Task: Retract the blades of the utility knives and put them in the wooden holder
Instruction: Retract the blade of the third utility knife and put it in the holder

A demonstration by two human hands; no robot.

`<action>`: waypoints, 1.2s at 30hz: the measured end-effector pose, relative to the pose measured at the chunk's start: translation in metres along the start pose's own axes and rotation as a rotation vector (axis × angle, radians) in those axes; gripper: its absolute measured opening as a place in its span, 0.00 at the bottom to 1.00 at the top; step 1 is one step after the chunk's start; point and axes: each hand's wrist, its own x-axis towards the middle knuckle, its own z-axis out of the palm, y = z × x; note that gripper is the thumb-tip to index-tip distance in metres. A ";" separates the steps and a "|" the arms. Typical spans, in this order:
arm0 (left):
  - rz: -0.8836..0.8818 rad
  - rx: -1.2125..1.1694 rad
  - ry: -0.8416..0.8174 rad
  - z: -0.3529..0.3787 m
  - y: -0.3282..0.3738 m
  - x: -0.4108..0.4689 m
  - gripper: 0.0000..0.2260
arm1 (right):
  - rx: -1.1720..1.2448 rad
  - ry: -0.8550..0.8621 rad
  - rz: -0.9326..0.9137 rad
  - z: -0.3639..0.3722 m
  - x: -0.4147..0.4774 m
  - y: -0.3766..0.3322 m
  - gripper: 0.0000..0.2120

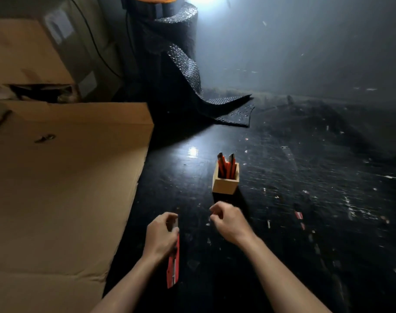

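A square wooden holder stands on the dark table with several red utility knives upright in it, tips up. My left hand grips a red utility knife near its front end; a pale blade end shows between the fingers at the top, and the handle points back toward me. My right hand hovers just in front of the holder, fingers curled, nothing visible in it. Another red knife lies on the table to the right, partly blurred.
A large flat cardboard sheet covers the left side, with cardboard boxes behind it. A roll of black bubble wrap stands at the back and trails onto the table. Small paper scraps litter the dark tabletop.
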 end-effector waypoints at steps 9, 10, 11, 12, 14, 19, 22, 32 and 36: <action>-0.224 -0.012 -0.150 0.007 -0.072 -0.041 0.23 | 0.088 -0.283 0.151 0.113 -0.054 -0.007 0.14; -0.236 -0.031 -0.170 0.009 -0.076 -0.043 0.23 | 0.102 -0.274 0.158 0.119 -0.057 -0.009 0.14; -0.242 -0.052 -0.184 0.011 -0.079 -0.045 0.21 | 0.120 -0.258 0.164 0.124 -0.060 -0.011 0.13; -0.237 -0.067 -0.190 0.012 -0.081 -0.048 0.19 | 0.139 -0.240 0.172 0.128 -0.064 -0.013 0.13; -0.236 -0.092 -0.210 0.013 -0.082 -0.051 0.17 | 0.198 -0.195 0.198 0.134 -0.070 -0.016 0.14; -0.307 -0.324 -0.261 0.016 -0.093 -0.057 0.20 | 0.323 -0.132 0.241 0.136 -0.085 -0.015 0.15; -0.289 -0.436 -0.289 0.013 -0.093 -0.062 0.19 | 0.405 -0.126 0.246 0.133 -0.091 -0.010 0.15; 0.020 -0.542 -0.302 -0.033 -0.013 -0.045 0.13 | 0.597 0.065 0.040 0.060 -0.088 -0.042 0.16; 0.145 -0.585 -0.304 -0.055 0.032 -0.044 0.15 | 0.619 0.125 -0.064 0.013 -0.087 -0.060 0.10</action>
